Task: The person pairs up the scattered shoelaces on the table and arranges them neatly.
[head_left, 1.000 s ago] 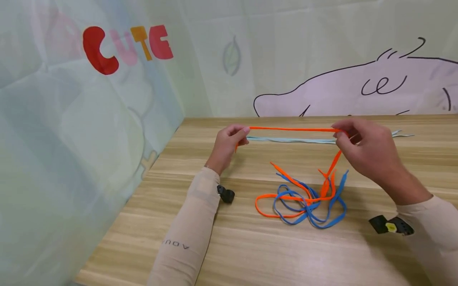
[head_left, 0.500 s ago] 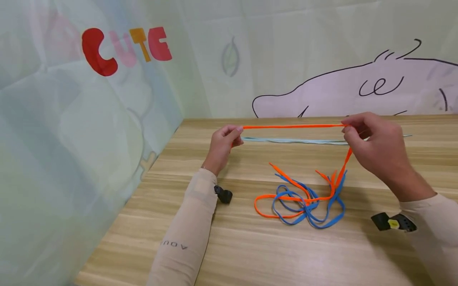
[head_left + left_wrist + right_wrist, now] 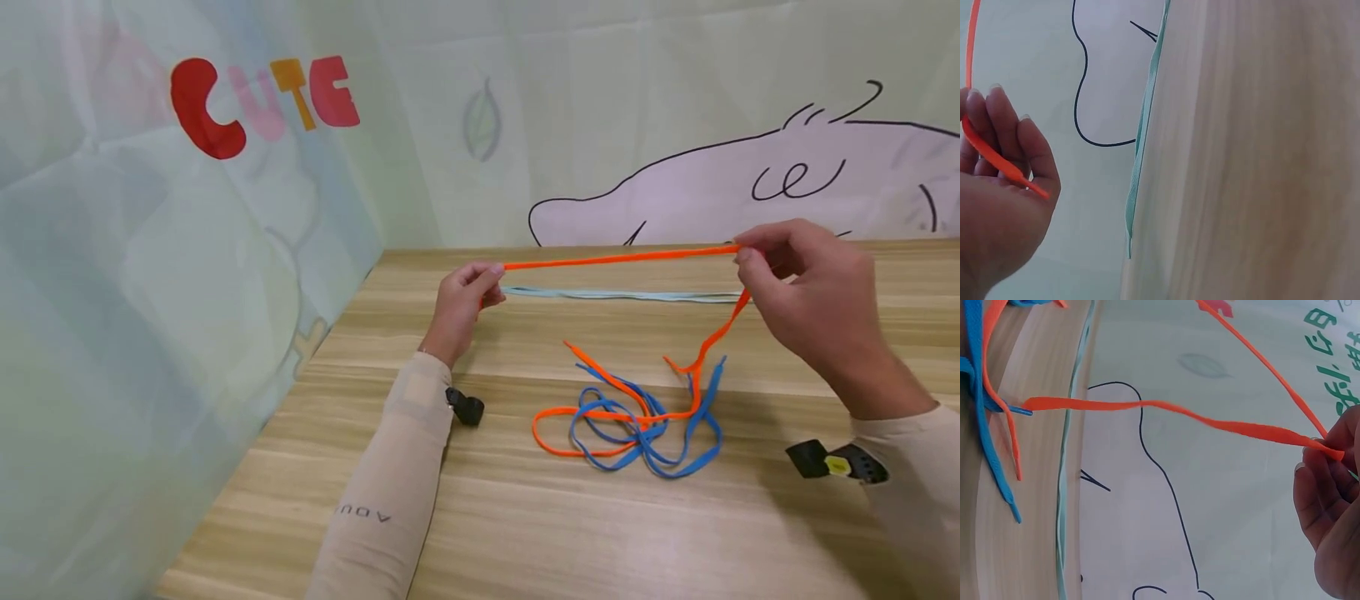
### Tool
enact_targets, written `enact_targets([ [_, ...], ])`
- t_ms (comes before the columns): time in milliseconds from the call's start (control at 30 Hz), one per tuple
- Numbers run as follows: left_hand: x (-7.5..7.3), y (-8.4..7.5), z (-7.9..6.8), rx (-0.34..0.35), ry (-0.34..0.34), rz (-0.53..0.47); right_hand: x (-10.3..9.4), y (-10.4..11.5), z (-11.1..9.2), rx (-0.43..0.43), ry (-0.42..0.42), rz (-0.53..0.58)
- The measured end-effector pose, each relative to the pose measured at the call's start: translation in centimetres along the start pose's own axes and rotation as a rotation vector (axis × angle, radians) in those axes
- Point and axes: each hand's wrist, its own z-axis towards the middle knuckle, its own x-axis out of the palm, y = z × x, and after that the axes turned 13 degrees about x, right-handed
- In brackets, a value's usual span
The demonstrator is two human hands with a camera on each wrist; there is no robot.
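We are pinching an orange lace (image 3: 622, 258) between thumb and fingers of each hand, left hand (image 3: 461, 304) at ten o'clock and right hand (image 3: 821, 308) at two o'clock of a tangled blue lace (image 3: 714, 387), holding the span taut. From the right hand, orange is slanting towards seven o'clock to the tangle. A pale blue lace (image 3: 637, 296) is lying on the table (image 3: 585, 533) at the tangle's twelve o'clock.

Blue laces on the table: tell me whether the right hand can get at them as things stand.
Probably not straight away: the right hand pinches the stretched orange lace, and the blue laces lie heaped, crossed by orange.
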Motion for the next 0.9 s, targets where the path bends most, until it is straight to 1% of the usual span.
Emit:
enact_targets([
  [200, -0.3, 0.0, 0.0, 0.005, 0.0, -0.007, -0.6, 0.1, 0.4, -0.003, -0.037, 0.005],
  [367, -0.5, 0.0, 0.1, -0.005, 0.003, 0.001, -1.4, 0.2, 0.8, 0.025, -0.067, -0.003],
  [600, -0.9, -0.1, -0.1, -0.039, 0.002, 0.004, -1.6, -0.1, 0.9, 0.094, -0.059, -0.018],
  [700, -1.0, -0.1, -0.1, -0.051, 0.001, 0.006, -1.7, -0.3, 0.9, 0.097, -0.062, 0.002],
  [800, -1.0, -0.1, 0.0, -0.061, 0.02, 0.02, -1.8, -0.6, 0.9, 0.094, -0.069, 0.002],
  [900, -1.0, -0.1, 0.1, -0.071, 0.04, 0.03, -1.9, -0.8, 1.2, 0.108, -0.066, 0.016],
])
